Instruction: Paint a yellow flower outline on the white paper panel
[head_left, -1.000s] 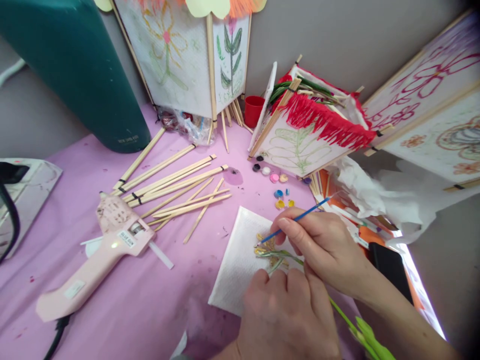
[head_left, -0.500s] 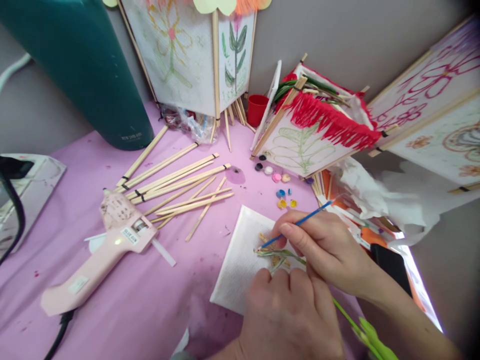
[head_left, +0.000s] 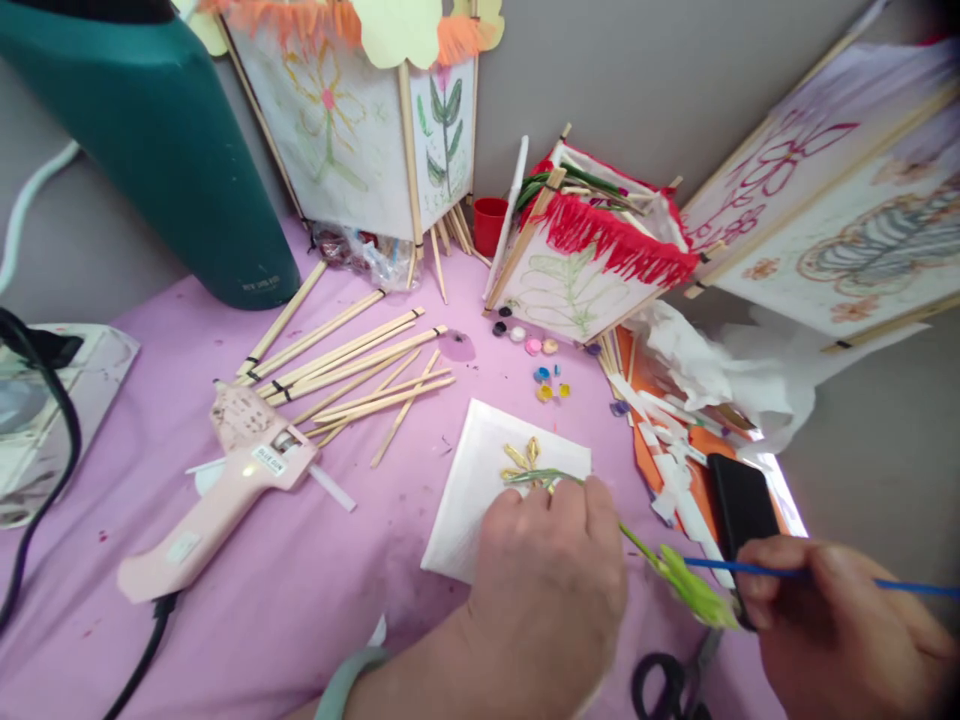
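Observation:
A small white canvas (head_left: 457,520) lies tilted on the table, with a yellow-gold painted flower (head_left: 520,457) on it. My left hand (head_left: 555,575) rests over its lower right part, fingers curled round a green flower stem (head_left: 538,474). The stem's leafy tip lies across the painting, and its pale green bud (head_left: 694,592) sticks out to the right. My right hand (head_left: 847,625), at the lower right, pinches a thin blue paintbrush (head_left: 780,570). The brush is away from the canvas, near the bud. My left fingertips are partly hidden.
Scissors (head_left: 675,680) lie below the bud, a black phone (head_left: 739,500) beside my right hand. Small paint pots (head_left: 542,374) stand behind the canvas. Leftward are wooden sticks (head_left: 367,350), a pink glue gun (head_left: 240,490) and a teal bottle (head_left: 217,180). Decorated paper lanterns (head_left: 592,260) stand behind.
My right hand has moved the paintbrush off the canvas to the lower right. My left hand stays on the stem, and the painted flower shows more. The view has shifted slightly.

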